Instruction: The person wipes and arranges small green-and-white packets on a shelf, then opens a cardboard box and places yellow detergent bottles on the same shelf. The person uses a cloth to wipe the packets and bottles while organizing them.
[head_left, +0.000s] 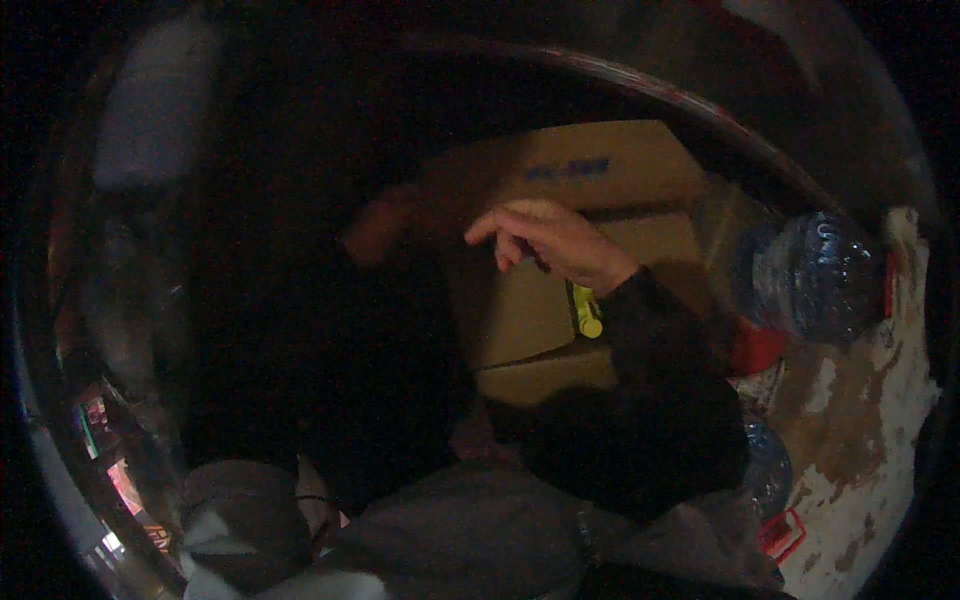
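A brown cardboard box (517, 315) lies before me, its flaps parted by a dark gap. Blue printing, too blurred to read, marks its far flap (615, 176). My right hand (559, 240) reaches over the box from a dark sleeve, with the index finger stretched out to the left and the other fingers bent. I see nothing held in it. Just below the wrist, a bright yellow object (590, 322) shows in the gap. Deep shadow and blur cover my left hand (382, 225), left of the box, so its fingers and anything in them cannot be made out.
Large clear plastic bottles stand on the right, one (825, 277) beyond my forearm and another (769, 469) nearer me, close to a red plastic handle (784, 534). A red object (757, 351) sits between them. Worn, pale-patched ground (840, 442) runs along that side.
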